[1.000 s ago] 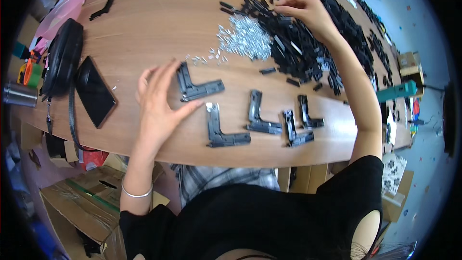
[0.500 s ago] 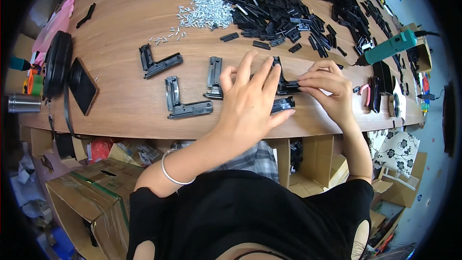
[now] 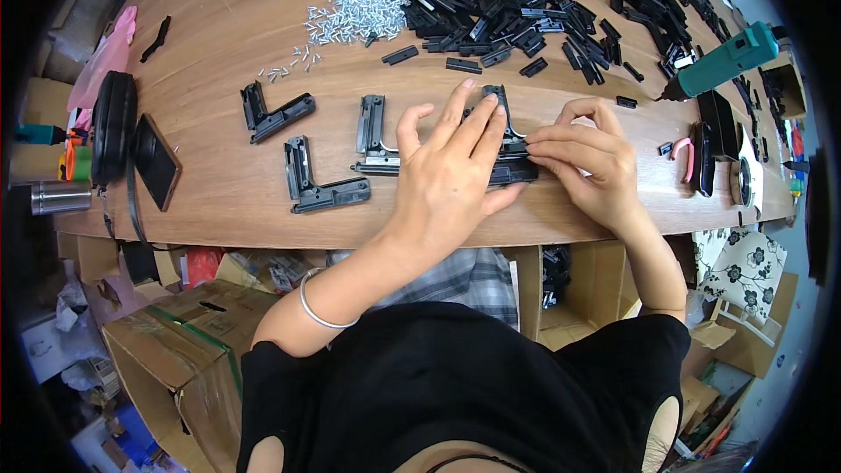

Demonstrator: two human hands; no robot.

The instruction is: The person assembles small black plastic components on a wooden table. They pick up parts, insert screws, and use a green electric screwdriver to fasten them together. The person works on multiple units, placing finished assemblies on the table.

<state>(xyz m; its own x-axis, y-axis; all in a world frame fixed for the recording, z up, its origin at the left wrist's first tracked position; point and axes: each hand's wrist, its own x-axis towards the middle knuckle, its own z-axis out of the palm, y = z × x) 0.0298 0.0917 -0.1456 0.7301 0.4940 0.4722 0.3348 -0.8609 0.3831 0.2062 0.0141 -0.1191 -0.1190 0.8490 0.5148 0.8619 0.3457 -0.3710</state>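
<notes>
Black pistol-shaped plastic shell halves lie near the table's front edge. My left hand (image 3: 447, 166) rests palm down over the middle ones, fingers stretched out and apart, hiding much of them. To its left shows the grip of one shell half (image 3: 371, 127); a second one (image 3: 495, 105) shows beyond its fingertips. A long black part (image 3: 512, 173) lies under its thumb side. My right hand (image 3: 591, 158) pinches thumb and fingers together at the right end of the second shell half; what is between the fingertips is hidden. Two more shell halves (image 3: 279, 114) (image 3: 328, 194) lie further left.
Small silver screws (image 3: 357, 13) lie piled beside a heap of black plastic parts (image 3: 491, 9) at the back. A green electric screwdriver (image 3: 723, 66), pink-handled pliers (image 3: 681, 149) and a black case (image 3: 717, 127) are at right. A phone (image 3: 156, 162) and black pouch (image 3: 114, 127) lie left.
The whole view has shifted slightly. My right fingertips have come a little closer to my left hand, still pinched. The long black part under my left thumb lies more level.
</notes>
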